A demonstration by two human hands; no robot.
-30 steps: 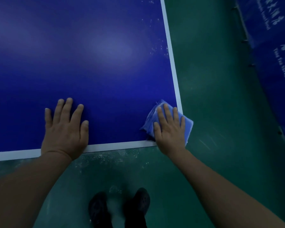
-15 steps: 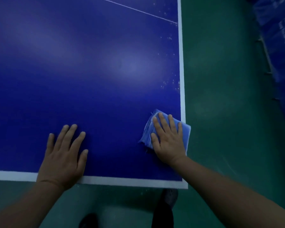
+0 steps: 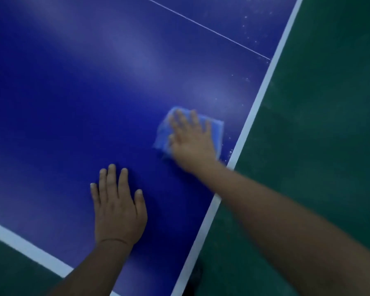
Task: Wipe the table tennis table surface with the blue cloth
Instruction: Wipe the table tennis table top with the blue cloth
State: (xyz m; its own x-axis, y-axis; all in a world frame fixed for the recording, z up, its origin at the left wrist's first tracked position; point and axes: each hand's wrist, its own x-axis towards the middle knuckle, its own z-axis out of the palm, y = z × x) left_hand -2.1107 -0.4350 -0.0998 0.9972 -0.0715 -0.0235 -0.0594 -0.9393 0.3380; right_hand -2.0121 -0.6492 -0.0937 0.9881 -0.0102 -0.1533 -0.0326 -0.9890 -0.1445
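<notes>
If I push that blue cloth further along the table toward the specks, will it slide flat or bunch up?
Probably slides: the blue cloth lies folded under the flat right hand on a table that looks smooth and glossy. It looks soft and floppy, with a rumpled left edge, so uncovered corners may curl. Likely light; the pressing palm does the work.

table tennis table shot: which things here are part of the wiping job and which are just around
Part of the job:
blue cloth
table surface
right hand, pressing the cloth
left hand, flat on the table

Just around:
green floor
</notes>
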